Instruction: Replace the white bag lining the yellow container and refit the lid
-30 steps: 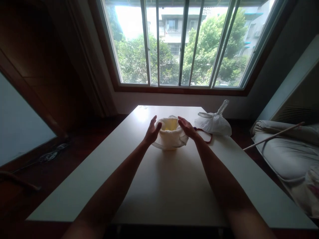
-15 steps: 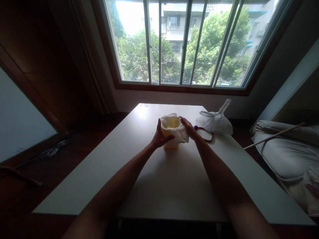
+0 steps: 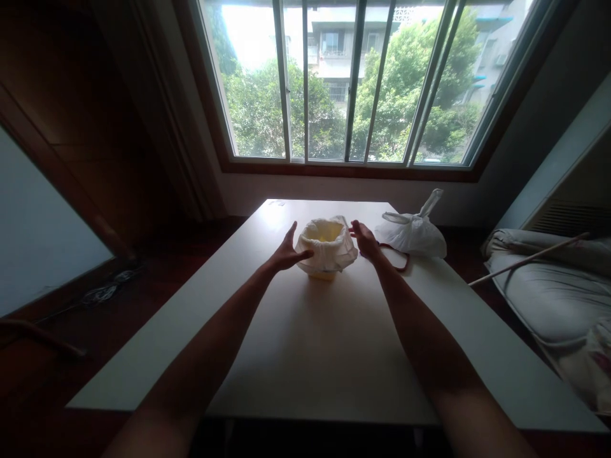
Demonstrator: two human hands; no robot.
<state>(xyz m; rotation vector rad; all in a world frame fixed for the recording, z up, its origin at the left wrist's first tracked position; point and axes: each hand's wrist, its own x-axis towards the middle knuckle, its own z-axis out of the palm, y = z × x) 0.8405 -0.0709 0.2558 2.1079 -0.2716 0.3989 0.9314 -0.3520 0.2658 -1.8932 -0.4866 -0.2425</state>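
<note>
A yellowish container (image 3: 322, 276) stands upright on the white table (image 3: 329, 356), lined with a white plastic bag (image 3: 329, 254) that is folded out over its rim and hangs around it. On the left of the bag is my left hand (image 3: 287, 251), fingers spread and thumb tip at the bag's edge. My right hand (image 3: 365, 240) is at the bag's right side, its fingers apart and close to the plastic; whether they touch it is hard to tell. Neither hand grips anything visible.
A knotted white bag (image 3: 414, 235) sits at the table's right back, with a reddish-brown loop (image 3: 405, 262) beside it. Beyond the right edge are a thin stick (image 3: 525, 259) and a pale cushioned item (image 3: 548, 299). A window (image 3: 334, 95) is behind.
My left hand has let go and moved left, away from the rim. My right hand has opened off the bag. The bag now spreads wider around the container, which sits slightly further left.
</note>
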